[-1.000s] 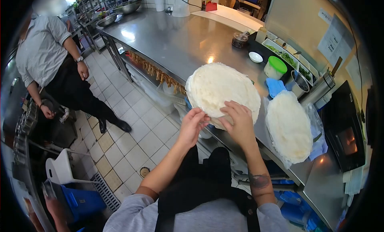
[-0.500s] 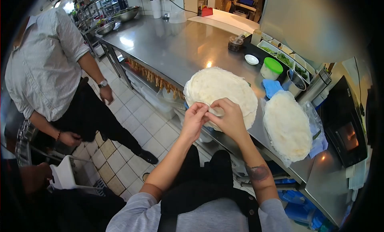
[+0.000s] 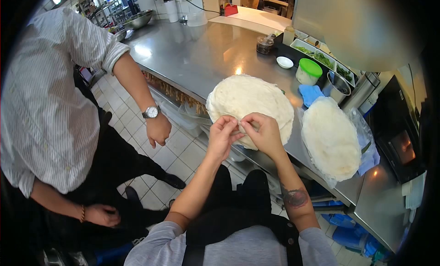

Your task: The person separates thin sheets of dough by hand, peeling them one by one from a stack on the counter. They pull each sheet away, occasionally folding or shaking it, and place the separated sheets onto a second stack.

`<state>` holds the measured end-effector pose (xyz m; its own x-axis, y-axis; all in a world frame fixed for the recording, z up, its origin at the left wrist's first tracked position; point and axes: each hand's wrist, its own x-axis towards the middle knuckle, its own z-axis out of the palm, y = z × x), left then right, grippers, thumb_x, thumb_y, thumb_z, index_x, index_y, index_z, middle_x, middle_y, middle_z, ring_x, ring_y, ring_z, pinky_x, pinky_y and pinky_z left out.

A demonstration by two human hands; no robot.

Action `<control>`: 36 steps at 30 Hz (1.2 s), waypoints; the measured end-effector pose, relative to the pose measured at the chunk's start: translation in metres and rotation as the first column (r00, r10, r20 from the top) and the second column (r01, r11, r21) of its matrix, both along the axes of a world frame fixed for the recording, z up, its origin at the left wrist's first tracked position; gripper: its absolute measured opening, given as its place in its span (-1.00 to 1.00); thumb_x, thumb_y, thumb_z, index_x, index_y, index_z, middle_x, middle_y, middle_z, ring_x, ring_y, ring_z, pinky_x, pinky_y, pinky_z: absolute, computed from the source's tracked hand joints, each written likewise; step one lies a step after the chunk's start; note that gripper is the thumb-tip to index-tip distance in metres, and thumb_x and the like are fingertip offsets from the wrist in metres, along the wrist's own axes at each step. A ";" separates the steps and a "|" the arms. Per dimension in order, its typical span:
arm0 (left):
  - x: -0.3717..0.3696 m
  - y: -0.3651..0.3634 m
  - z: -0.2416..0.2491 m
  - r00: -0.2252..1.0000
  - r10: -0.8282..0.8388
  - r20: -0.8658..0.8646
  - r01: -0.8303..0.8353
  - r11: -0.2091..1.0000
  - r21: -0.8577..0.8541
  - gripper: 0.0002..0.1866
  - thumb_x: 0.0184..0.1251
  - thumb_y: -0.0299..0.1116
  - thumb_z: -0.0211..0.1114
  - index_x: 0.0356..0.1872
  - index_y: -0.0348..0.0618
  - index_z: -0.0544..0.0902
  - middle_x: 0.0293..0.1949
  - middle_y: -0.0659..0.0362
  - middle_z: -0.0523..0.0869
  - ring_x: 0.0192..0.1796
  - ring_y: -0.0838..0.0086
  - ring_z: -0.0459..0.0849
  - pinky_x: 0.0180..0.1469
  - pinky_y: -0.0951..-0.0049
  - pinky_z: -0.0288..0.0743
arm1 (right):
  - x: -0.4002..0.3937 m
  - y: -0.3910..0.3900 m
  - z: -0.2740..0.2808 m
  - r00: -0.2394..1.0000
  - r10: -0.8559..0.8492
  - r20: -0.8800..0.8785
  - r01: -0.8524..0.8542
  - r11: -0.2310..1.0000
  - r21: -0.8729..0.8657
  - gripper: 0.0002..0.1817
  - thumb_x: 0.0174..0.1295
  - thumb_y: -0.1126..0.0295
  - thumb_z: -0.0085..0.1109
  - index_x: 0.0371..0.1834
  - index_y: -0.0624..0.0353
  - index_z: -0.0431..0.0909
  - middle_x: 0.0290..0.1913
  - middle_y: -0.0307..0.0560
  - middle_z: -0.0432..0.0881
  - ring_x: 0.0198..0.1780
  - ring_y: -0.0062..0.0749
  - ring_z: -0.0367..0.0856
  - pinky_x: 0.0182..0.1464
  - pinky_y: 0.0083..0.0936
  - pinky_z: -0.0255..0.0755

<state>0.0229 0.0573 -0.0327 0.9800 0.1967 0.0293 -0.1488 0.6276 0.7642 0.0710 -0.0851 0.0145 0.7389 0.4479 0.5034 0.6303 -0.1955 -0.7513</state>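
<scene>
both hands, left hand [image 3: 222, 136] and right hand [image 3: 262, 134], pinch the near edge of the wrapper stack [image 3: 250, 105] on the steel counter [image 3: 201, 50]; second stack [image 3: 331, 137] lies right, a co-worker's hand [image 3: 158, 128] hangs left.

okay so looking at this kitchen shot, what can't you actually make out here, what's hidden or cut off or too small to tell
Head view, the only one:
- Near edge of the left stack of flatbreads: covered by the left hand and right hand, so whether one sheet is pinched cannot be told.
- Contents of the green-lidded tub: hidden by its lid.
- Co-worker in the striped shirt: cut off by the left and top edges.
- Garnish trays: too small to identify.
</scene>
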 end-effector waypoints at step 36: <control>0.014 -0.011 0.005 0.991 0.121 0.064 -0.134 0.951 0.280 -0.88 0.23 -0.58 0.21 -0.41 -0.24 0.42 -0.49 0.28 0.56 -0.49 0.69 0.57 -0.52 0.60 0.55 | 0.004 0.007 -0.010 0.999 -0.041 0.005 0.041 0.999 0.017 -0.88 0.26 0.45 0.16 -0.28 0.27 0.47 -0.48 -0.16 0.53 -0.44 -0.53 0.47 -0.34 -0.57 0.39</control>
<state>0.0370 0.0466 -0.0275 0.9437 0.2970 0.1458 -0.2522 0.3605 0.8980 0.0748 -0.0776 0.0047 0.7538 0.4087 0.5145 0.6259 -0.2081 -0.7517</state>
